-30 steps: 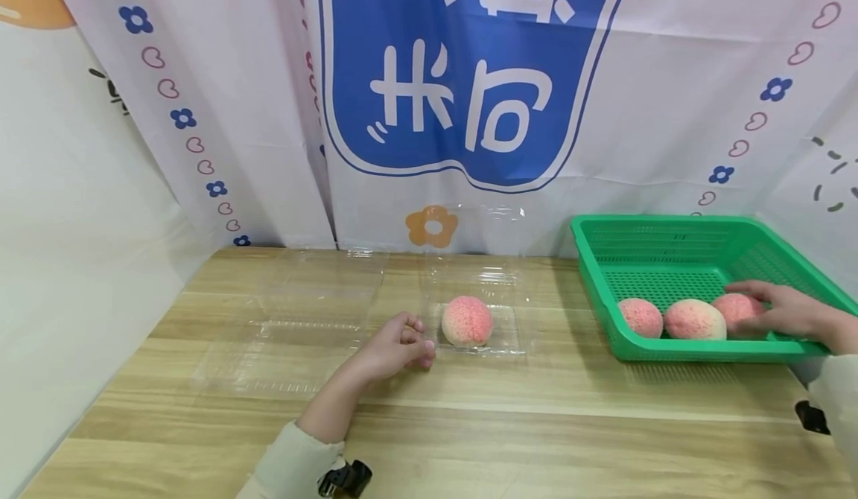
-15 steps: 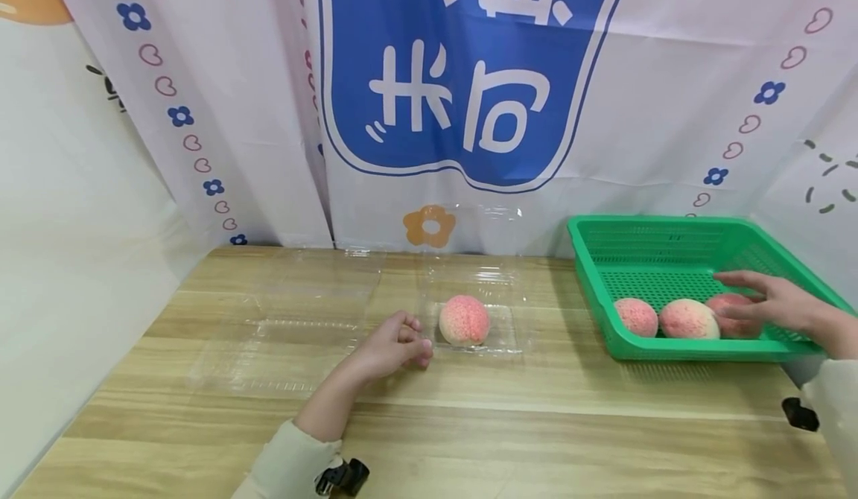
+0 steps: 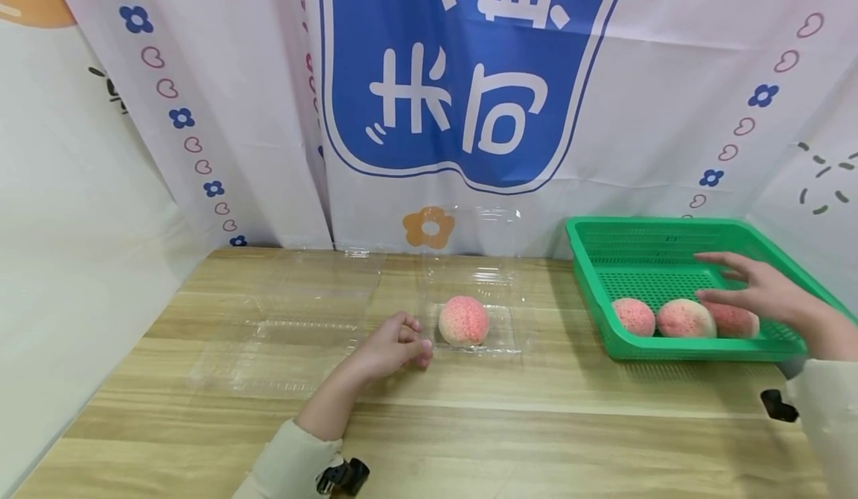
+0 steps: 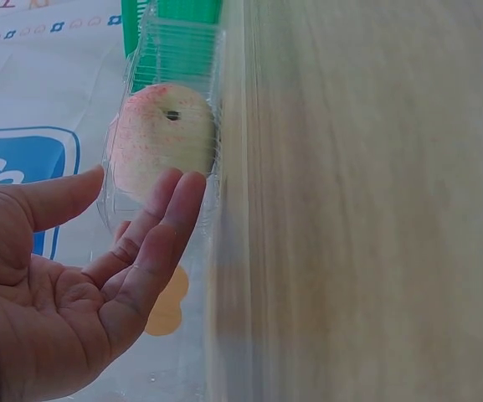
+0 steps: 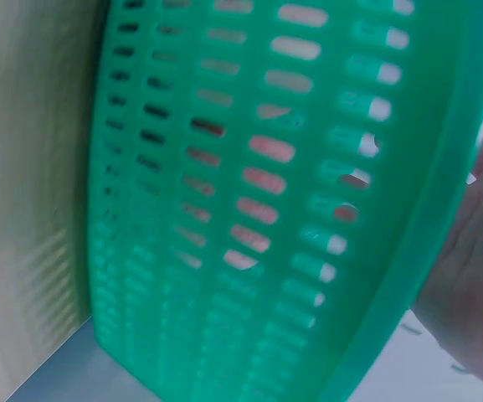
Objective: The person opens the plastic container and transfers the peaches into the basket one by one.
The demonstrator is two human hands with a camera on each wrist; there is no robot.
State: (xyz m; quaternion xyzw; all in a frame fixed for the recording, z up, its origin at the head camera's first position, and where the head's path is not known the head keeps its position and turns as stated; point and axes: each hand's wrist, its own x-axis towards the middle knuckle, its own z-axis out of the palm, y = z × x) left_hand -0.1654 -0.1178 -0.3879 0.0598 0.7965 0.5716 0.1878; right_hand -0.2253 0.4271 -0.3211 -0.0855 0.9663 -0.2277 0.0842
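Observation:
Beside a small clear plastic clamshell box (image 3: 504, 329) my left hand (image 3: 387, 348) rests, its fingers loosely bent and holding nothing. In that box sits one pink and cream peach (image 3: 464, 322); the left wrist view shows its dark stem hollow. My right hand (image 3: 764, 290) hovers over the green basket (image 3: 593, 313) with fingers spread apart. Below it lie a pink peach (image 3: 736, 322), a paler peach (image 3: 687, 319) and another peach (image 3: 633, 317), lined up along the near wall. In the right wrist view the basket's slotted side (image 5: 392, 251) hides most of the hand.
A larger clear clamshell box (image 3: 295, 354) lies with its lid raised back on the left of the wooden table (image 3: 509, 439). Behind everything hangs a printed white cloth (image 3: 643, 112) with a blue sign. The basket stands at the back right.
My right hand has come away from the right-hand peach, rising and shifting left, fingers spreading. That peach stays in the basket. The left hand has kept its place.

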